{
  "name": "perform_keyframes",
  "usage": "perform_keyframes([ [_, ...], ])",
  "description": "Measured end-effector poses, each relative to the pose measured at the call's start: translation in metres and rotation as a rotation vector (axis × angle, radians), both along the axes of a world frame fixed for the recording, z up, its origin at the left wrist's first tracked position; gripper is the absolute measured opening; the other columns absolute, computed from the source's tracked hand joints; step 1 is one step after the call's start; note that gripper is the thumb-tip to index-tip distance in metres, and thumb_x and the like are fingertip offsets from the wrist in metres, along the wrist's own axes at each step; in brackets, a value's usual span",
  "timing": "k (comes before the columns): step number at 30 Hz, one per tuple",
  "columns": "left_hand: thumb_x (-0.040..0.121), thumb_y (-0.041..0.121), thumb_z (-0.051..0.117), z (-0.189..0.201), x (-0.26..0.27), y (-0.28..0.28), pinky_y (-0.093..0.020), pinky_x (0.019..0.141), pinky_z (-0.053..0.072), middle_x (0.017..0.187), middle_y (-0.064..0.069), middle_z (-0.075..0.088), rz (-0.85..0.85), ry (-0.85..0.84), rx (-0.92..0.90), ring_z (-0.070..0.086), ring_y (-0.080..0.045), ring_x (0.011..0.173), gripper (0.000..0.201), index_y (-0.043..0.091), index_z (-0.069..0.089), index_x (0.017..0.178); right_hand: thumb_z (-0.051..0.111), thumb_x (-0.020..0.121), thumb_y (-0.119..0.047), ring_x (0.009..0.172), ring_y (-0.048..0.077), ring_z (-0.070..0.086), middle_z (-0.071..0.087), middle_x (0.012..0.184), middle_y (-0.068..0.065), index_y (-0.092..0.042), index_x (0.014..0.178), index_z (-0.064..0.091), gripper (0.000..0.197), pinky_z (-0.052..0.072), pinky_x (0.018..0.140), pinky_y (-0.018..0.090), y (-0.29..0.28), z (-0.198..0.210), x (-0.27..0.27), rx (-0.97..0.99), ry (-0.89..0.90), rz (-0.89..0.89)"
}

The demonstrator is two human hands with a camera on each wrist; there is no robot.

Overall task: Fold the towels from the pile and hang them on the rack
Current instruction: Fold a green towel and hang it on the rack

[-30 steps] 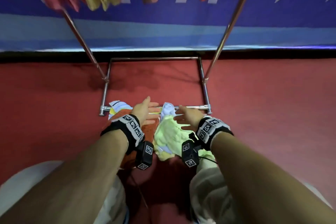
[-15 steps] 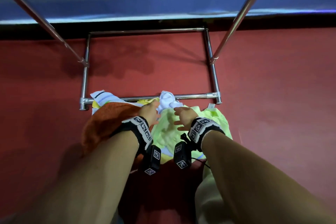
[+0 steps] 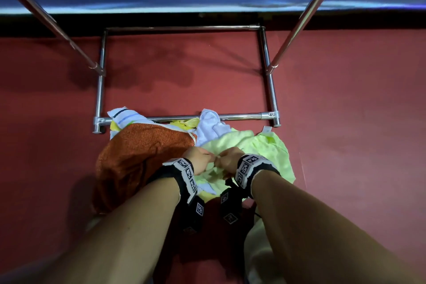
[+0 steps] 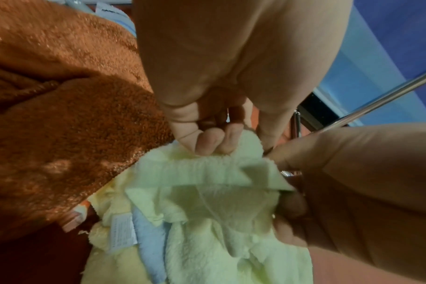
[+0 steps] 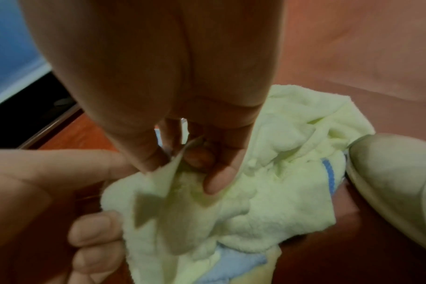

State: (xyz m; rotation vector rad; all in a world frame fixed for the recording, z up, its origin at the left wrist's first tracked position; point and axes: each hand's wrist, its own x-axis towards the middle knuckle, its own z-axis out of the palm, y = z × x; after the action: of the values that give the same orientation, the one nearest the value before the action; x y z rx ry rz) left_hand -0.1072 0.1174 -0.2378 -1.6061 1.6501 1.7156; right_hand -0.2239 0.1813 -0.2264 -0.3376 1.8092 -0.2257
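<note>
Both hands are on the pale green towel (image 3: 260, 145) now; it lies rumpled atop the pile on the red floor (image 3: 345, 122), just this side of the rack's bottom bar (image 3: 242, 116). Half a second back they reached loose-fingered up by the white towel (image 3: 211, 125), but the left hand (image 3: 198, 160) and right hand (image 3: 228, 160) have drawn together, each pinching the green hem. The orange towel (image 3: 143, 152) crowds against it on the left, a striped towel (image 3: 124, 115) lies across the bar, and a blue towel (image 4: 148, 240) peeks from underneath.
</note>
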Motion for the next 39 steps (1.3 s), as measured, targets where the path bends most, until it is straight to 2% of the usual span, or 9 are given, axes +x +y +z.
perform_keyframes([
  [7,0.082,0.008,0.068,0.060,0.018,0.012,-0.023,0.063,0.044,0.072,0.000,0.068,-0.098,0.086,-0.051,0.057,-0.016,0.062,0.016,0.012,0.078,0.094,0.057,0.100,-0.026,0.086,0.022,0.054,0.053,0.104,0.008,-0.017,0.084,0.052,0.019,0.043,0.078,0.026,0.016,0.068,0.006,-0.018,-0.023,0.104],
  [11,0.083,0.017,0.076,0.104,0.027,0.012,-0.025,0.062,0.041,0.070,-0.002,0.062,-0.234,0.052,-0.138,0.053,-0.013,0.061,0.014,0.003,0.075,0.084,0.061,0.087,-0.037,0.099,0.027,0.064,0.061,0.107,0.004,-0.020,0.120,0.060,0.037,0.052,0.091,0.034,0.017,0.118,0.000,-0.142,0.096,0.015],
  [15,0.088,0.036,0.074,0.152,0.040,0.009,-0.028,0.053,0.027,0.050,0.006,0.036,-0.207,0.050,-0.268,0.036,-0.011,0.048,0.050,0.012,0.048,0.053,0.060,0.090,-0.037,0.089,0.029,0.063,0.066,0.093,0.010,-0.011,0.086,0.068,0.028,0.055,0.085,0.042,0.022,0.175,-0.013,-0.246,0.186,-0.080],
  [16,0.090,0.039,0.071,0.167,0.043,0.009,-0.027,0.056,0.030,0.047,0.007,0.039,-0.175,0.076,-0.291,0.039,-0.010,0.049,0.047,0.029,0.037,0.060,0.063,0.090,-0.035,0.081,0.029,0.064,0.066,0.083,0.010,-0.012,0.076,0.065,0.027,0.057,0.078,0.041,0.025,0.188,-0.016,-0.277,0.210,-0.113],
  [19,0.082,0.064,0.063,0.201,0.048,0.003,-0.038,0.077,0.050,0.070,-0.009,0.071,-0.097,0.165,-0.336,0.065,-0.024,0.069,0.063,0.002,0.067,0.074,0.069,0.091,-0.030,0.055,0.021,0.055,0.058,0.061,0.004,-0.010,0.069,0.059,0.031,0.046,0.047,0.030,0.035,0.229,-0.020,-0.354,0.280,-0.141],
  [25,0.098,0.052,0.055,0.286,0.052,0.004,-0.033,0.066,0.040,0.063,-0.008,0.059,-0.068,0.232,-0.503,0.053,-0.022,0.061,0.050,0.011,0.055,0.069,0.073,0.089,-0.030,0.063,0.028,0.058,0.059,0.067,0.009,-0.015,0.070,0.057,0.029,0.048,0.059,0.038,0.048,0.289,-0.009,-0.570,0.268,-0.147],
  [29,0.087,0.061,0.063,0.335,0.060,0.012,-0.031,0.070,0.035,0.072,-0.002,0.055,-0.035,0.314,-0.577,0.050,-0.018,0.070,0.063,-0.002,0.066,0.090,0.063,0.098,-0.023,0.042,0.016,0.057,0.060,0.067,0.007,-0.013,0.086,0.062,0.016,0.043,0.037,0.022,0.064,0.331,0.003,-0.637,0.258,-0.128],
  [34,0.090,0.055,0.065,0.388,0.069,0.020,-0.030,0.086,0.042,0.106,-0.004,0.066,0.018,0.382,-0.630,0.062,-0.020,0.097,0.053,0.007,0.068,0.113,0.059,0.100,-0.023,0.080,0.025,0.065,0.070,0.090,0.008,-0.014,0.099,0.068,0.013,0.056,0.081,0.040,0.071,0.378,0.020,-0.785,0.259,-0.140],
  [39,0.061,0.028,0.096,0.439,0.087,0.028,-0.039,0.083,0.055,0.107,-0.007,0.068,-0.063,0.489,-0.579,0.064,-0.023,0.085,0.067,0.022,0.055,0.114,0.061,0.098,-0.027,0.081,0.029,0.066,0.069,0.090,0.010,-0.010,0.097,0.067,0.018,0.056,0.073,0.037,0.077,0.422,0.023,-0.809,0.315,-0.139],
])
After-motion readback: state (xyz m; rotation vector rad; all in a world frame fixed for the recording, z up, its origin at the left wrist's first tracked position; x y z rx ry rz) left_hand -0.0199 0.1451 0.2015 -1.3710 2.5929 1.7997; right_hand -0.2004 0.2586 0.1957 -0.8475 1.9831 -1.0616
